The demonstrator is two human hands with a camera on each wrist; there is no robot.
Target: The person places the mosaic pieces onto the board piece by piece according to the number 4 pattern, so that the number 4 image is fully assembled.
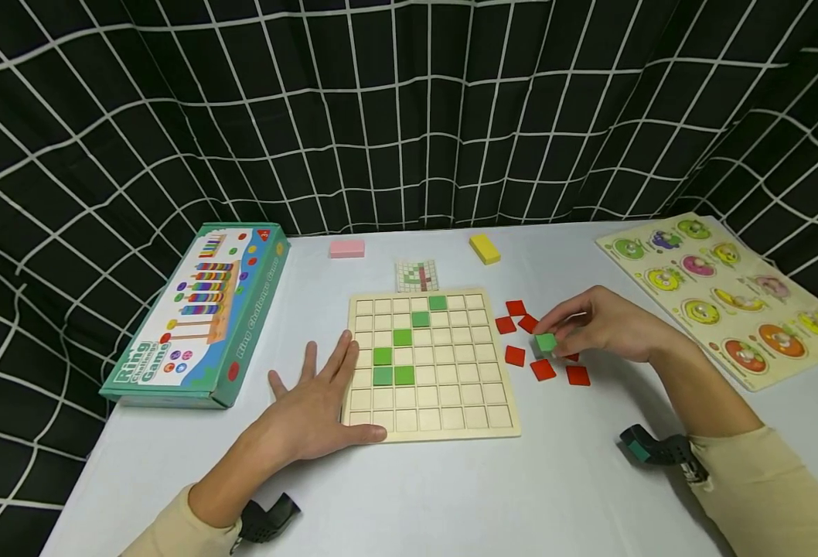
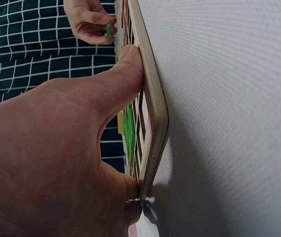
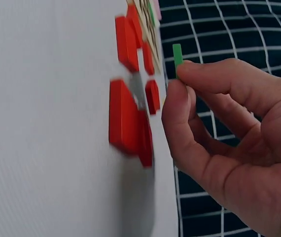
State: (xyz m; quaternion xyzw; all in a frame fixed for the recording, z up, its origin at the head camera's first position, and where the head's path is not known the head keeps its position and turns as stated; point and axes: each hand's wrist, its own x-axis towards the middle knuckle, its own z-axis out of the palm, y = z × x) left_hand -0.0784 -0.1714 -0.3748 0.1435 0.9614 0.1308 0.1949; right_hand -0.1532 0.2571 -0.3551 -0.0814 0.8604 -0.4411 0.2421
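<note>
A wooden grid board point(image 1: 444, 402) lies mid-table, with several green square tiles set in its cells, most of them along a diagonal. My left hand point(image 1: 318, 406) rests at the board's left edge, fingers spread and straight; in the left wrist view its thumb point(image 2: 125, 69) lies on the rim. Between thumb and fingertips my right hand point(image 1: 614, 325) pinches a green tile point(image 1: 544, 343), held above the table right of the board. Under and around it lie several loose red tiles point(image 1: 543, 370); in the right wrist view the pinched tile point(image 3: 178, 54) stands on edge in the fingertips.
Behind the board lies a small printed pattern card point(image 1: 416, 275). A pink block point(image 1: 347, 249) and a yellow block point(image 1: 485, 249) sit near the back edge. A Ring Challenge Game box point(image 1: 200, 317) lies at left, a fruit puzzle board point(image 1: 722, 302) at right.
</note>
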